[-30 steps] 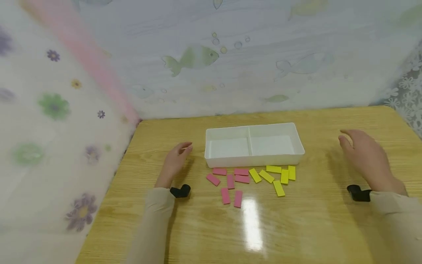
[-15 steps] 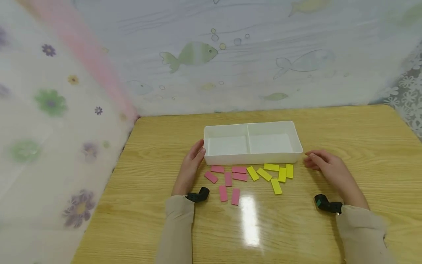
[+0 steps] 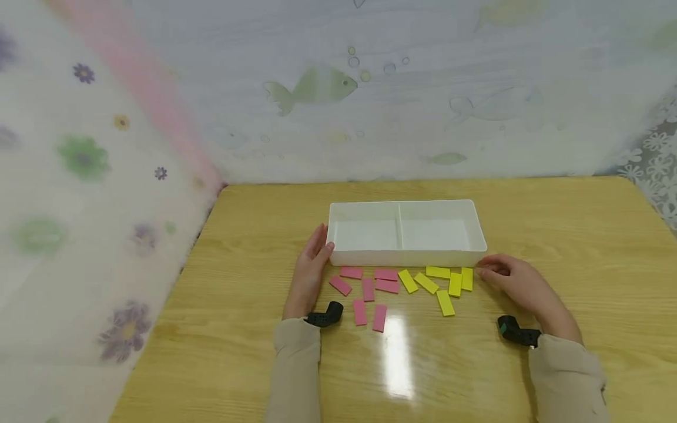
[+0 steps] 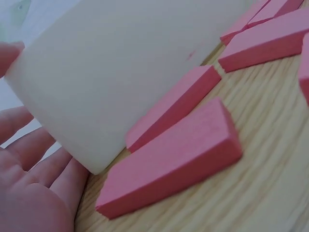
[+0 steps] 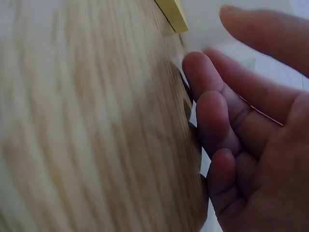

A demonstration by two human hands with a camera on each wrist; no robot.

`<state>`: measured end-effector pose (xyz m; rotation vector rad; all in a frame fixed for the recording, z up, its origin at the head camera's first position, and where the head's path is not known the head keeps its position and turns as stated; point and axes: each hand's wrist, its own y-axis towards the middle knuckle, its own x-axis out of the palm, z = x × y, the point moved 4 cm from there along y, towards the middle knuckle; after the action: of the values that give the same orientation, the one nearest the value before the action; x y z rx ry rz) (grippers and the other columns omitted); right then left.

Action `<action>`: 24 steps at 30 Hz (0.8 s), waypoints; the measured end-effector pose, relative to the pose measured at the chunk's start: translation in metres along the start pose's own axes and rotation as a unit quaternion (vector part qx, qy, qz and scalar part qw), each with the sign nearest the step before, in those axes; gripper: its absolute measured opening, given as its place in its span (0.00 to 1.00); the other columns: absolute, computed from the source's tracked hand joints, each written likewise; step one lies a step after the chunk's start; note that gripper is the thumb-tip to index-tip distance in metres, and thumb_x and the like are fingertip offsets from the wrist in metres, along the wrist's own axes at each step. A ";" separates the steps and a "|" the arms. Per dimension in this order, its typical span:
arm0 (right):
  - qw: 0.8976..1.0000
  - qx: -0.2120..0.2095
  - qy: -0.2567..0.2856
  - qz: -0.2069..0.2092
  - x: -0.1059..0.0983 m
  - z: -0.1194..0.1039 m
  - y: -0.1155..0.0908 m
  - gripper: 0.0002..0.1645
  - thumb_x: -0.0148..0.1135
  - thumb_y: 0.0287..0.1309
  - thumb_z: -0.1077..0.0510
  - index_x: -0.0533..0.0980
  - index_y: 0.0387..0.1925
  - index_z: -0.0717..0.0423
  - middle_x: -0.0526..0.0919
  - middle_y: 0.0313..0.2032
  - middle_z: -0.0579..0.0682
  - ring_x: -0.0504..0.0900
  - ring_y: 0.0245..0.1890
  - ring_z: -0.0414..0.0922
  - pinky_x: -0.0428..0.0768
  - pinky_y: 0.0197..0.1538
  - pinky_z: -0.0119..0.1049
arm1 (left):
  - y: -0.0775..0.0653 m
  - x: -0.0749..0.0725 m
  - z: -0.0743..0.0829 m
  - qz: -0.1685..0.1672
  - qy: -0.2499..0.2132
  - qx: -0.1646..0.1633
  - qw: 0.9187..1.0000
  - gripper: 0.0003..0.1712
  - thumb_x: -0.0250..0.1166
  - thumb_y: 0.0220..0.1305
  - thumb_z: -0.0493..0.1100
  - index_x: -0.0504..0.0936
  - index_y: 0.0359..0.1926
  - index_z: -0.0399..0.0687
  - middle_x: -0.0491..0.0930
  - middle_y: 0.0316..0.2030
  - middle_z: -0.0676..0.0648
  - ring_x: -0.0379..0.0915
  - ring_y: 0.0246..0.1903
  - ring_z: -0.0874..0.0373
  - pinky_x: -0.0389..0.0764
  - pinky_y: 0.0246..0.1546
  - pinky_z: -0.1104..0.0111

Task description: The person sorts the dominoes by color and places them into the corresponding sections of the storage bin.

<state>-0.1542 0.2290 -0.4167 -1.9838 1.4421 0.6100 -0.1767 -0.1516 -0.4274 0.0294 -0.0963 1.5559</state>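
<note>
A white two-compartment tray (image 3: 407, 258) sits on the wooden table, and nothing lies in either half. My left hand (image 3: 308, 273) rests against the tray's left end, fingers extended along the side wall. In the left wrist view, its thumb (image 4: 8, 57) touches the tray near the rim. My right hand (image 3: 520, 285) is low over the table at the tray's front right corner, fingers loosely curled around nothing. Several pink blocks (image 3: 368, 289) lie in front of the tray's left part. Several yellow blocks (image 3: 427, 283) lie before its right part, one close to my right fingertips.
The wooden table (image 3: 254, 235) reaches back to a wall covering (image 3: 412, 129) printed with fish. A flowered sheet (image 3: 106, 235) hangs along the left side. Black wrist cameras (image 3: 327, 315) are worn on both wrists.
Both hands have come inward: the left moved right to the tray's end, and the right moved left and toward me to its front right corner. The blocks lie as before.
</note>
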 end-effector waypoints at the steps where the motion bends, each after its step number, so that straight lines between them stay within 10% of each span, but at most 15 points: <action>1: 1.000 -0.003 -0.008 0.000 0.001 0.000 -0.001 0.29 0.49 0.58 0.39 0.71 0.50 0.56 0.76 0.45 0.58 0.72 0.43 0.52 0.69 0.42 0.45 | 0.000 0.001 -0.001 0.000 0.001 -0.005 1.000 0.31 0.55 0.63 0.50 0.56 0.66 0.59 0.56 0.64 0.61 0.49 0.62 0.70 0.53 0.60 0.70; 11: 0.997 -0.034 -0.069 -0.011 0.010 -0.014 0.007 0.32 0.57 0.51 0.38 0.70 0.52 0.54 0.69 0.24 0.46 0.64 0.21 0.40 0.60 0.25 0.32 | 0.007 0.004 0.000 0.000 -0.002 0.018 1.000 0.28 0.50 0.66 0.43 0.57 0.66 0.56 0.55 0.65 0.55 0.48 0.63 0.62 0.53 0.61 0.64; 24: 0.997 -0.040 -0.064 -0.029 0.009 -0.012 0.010 0.30 0.61 0.50 0.42 0.70 0.46 0.60 0.67 0.24 0.48 0.64 0.23 0.41 0.61 0.28 0.33 | 0.004 0.007 -0.002 0.032 0.015 0.034 0.999 0.25 0.50 0.66 0.43 0.61 0.64 0.55 0.59 0.63 0.54 0.52 0.62 0.64 0.55 0.60 0.64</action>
<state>-0.1613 0.2124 -0.4160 -2.0016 1.2989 0.7652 -0.1801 -0.1441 -0.4293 0.0559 -0.0208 1.6232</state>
